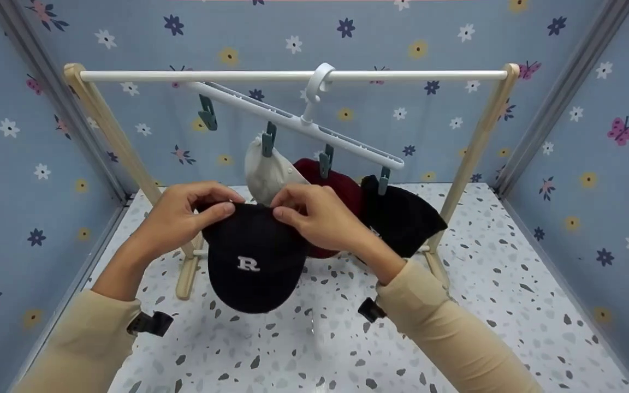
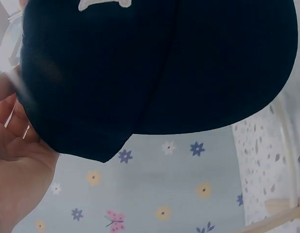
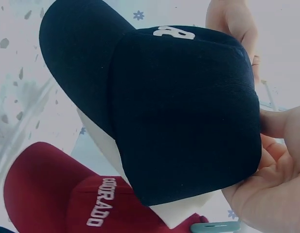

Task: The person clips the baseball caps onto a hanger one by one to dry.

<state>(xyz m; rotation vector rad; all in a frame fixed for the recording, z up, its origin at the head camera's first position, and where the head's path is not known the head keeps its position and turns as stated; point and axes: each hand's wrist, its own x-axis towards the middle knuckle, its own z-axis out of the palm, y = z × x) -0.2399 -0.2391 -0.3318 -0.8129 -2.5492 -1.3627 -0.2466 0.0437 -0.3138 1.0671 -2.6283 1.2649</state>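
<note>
Both hands hold a black baseball cap (image 1: 257,240) with a white letter R, its brim pointing down. My left hand (image 1: 183,215) pinches the top of the crown on the left, thumb in front. On the crown's other side my right hand (image 1: 320,215) pinches it the same way. Behind the cap a white hanger (image 1: 306,128) hangs tilted, its left end higher. Its green clips carry a white cap (image 1: 265,172), a dark red cap (image 1: 342,191) and a black bucket-shaped hat (image 1: 402,218). The leftmost clip (image 1: 208,113) holds nothing.
The hanger hooks over the white rail (image 1: 429,76) of a rack with wooden legs (image 1: 478,142). Flower-patterned panels (image 1: 593,180) stand at the back and both sides. Below lies a speckled white surface (image 1: 271,355).
</note>
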